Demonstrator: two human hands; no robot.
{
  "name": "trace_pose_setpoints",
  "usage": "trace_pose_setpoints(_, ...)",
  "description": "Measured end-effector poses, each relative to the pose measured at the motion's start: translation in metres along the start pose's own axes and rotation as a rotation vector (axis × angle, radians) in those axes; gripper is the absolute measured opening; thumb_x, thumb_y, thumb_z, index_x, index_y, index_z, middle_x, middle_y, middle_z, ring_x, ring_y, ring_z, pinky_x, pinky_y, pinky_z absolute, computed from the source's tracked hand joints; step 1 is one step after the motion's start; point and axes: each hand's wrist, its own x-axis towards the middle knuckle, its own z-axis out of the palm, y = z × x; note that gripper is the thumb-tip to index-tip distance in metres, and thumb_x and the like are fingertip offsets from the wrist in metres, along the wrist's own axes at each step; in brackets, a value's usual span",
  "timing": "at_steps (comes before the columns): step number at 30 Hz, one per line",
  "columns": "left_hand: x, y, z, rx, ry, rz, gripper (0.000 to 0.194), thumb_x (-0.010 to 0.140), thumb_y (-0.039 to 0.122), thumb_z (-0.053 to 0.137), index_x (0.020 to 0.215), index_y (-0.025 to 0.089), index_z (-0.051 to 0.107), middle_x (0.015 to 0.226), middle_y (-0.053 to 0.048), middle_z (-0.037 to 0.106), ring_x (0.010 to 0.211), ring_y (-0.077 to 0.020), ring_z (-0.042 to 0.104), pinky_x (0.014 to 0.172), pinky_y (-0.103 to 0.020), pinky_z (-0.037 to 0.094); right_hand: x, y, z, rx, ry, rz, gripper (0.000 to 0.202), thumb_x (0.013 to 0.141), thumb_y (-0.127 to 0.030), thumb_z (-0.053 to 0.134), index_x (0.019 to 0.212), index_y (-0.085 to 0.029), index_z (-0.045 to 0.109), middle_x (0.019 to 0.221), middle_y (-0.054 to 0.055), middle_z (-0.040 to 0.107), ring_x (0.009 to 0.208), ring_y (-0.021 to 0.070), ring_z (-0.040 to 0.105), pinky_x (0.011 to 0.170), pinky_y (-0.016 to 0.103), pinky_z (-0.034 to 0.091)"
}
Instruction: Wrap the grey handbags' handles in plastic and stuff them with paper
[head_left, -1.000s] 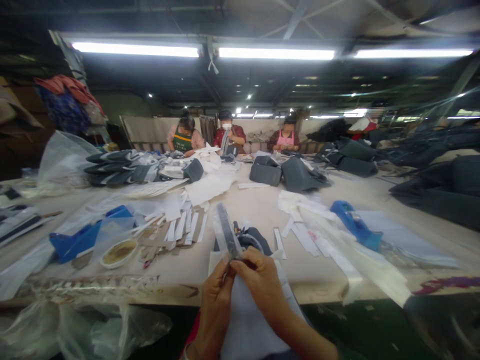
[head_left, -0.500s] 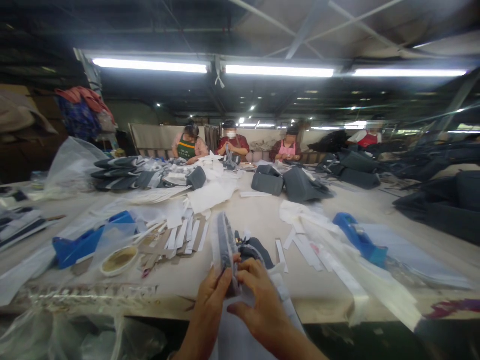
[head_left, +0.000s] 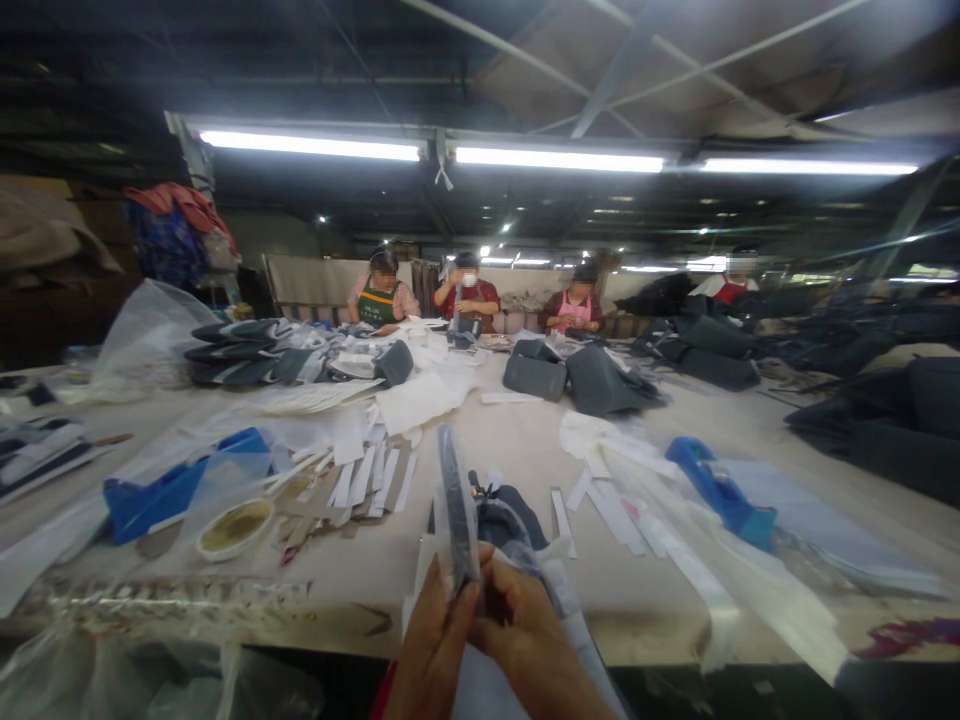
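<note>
At the near table edge, my left hand (head_left: 435, 630) is closed on a long dark strap-like piece (head_left: 453, 495) wrapped in thin whitish film, held upright. Its thumb lies along the lower end. Close beside it, my right hand (head_left: 521, 625) has thumb and fingers bent together at the strap's lower right side; what lies between those fingertips is hidden. Just beyond the right hand lies a dark grey bag-like piece (head_left: 521, 512) with a small metal fitting and whitish wrapping. White sheet material (head_left: 484, 685) hangs under both hands.
Blue tape dispensers stand left (head_left: 165, 500) and right (head_left: 724, 495). A round dish (head_left: 236, 527) and paper strips (head_left: 367, 480) lie to the left. Dark bags (head_left: 534, 370) stand farther back. Several people sit or stand beyond the table, one in a green apron (head_left: 379, 305).
My right hand has moved in against the strap, its thumb and fingers coming together. The strap is turned a little more upright. A person across the table has raised a hand.
</note>
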Motion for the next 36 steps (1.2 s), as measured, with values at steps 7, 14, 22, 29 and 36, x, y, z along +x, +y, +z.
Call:
trace_pose_setpoints(7,-0.006,0.000,-0.002,-0.043,-0.030,-0.085,0.042,0.079,0.050,0.070,0.108,0.019,0.072,0.115,-0.008,0.068,0.113,-0.0296,0.058,0.102,-0.037,0.044,-0.007,0.001,0.002,-0.250,0.047,-0.268,0.011,0.073,-0.010,0.058,0.078,-0.019,0.056,0.087,0.006,0.062,0.083,0.0219,0.055,0.075,0.035,0.046)
trace_pose_setpoints(14,-0.008,-0.005,-0.001,-0.182,-0.057,-0.215,0.054,0.081,0.062,0.060,0.108,0.017,0.070,0.113,-0.011,0.069,0.114,-0.0315,0.059,0.108,-0.045,0.040,-0.009,0.011,0.006,-0.220,0.037,-0.328,0.014,0.082,-0.011,0.051,0.071,-0.020,0.052,0.077,0.003,0.057,0.073,0.0177,0.054,0.067,0.028,0.047)
trace_pose_setpoints(22,-0.008,-0.008,-0.006,0.067,-0.026,-0.041,0.049,0.079,0.058,0.065,0.110,0.022,0.070,0.118,-0.008,0.067,0.117,-0.0296,0.056,0.108,-0.039,0.041,-0.012,0.009,0.011,-0.082,0.006,-0.062,0.015,0.079,-0.015,0.056,0.093,-0.020,0.060,0.086,0.003,0.061,0.080,0.0190,0.059,0.066,0.027,0.049)
trace_pose_setpoints(29,0.000,-0.017,-0.010,-0.072,-0.081,-0.223,0.046,0.075,0.054,0.071,0.105,0.020,0.072,0.111,-0.008,0.070,0.113,-0.0297,0.059,0.097,-0.038,0.050,-0.015,0.024,0.015,-0.191,0.020,-0.189,0.019,0.073,-0.011,0.059,0.090,-0.019,0.062,0.095,0.007,0.063,0.089,0.0215,0.060,0.078,0.032,0.050)
trace_pose_setpoints(36,0.001,-0.015,-0.010,-0.112,-0.143,-0.251,0.051,0.083,0.063,0.057,0.103,0.019,0.071,0.104,-0.009,0.071,0.102,-0.0268,0.064,0.094,-0.037,0.051,-0.014,0.030,0.012,-0.287,0.008,-0.358,0.012,0.082,-0.014,0.052,0.074,-0.019,0.059,0.082,0.004,0.061,0.075,0.0160,0.058,0.068,0.026,0.049)
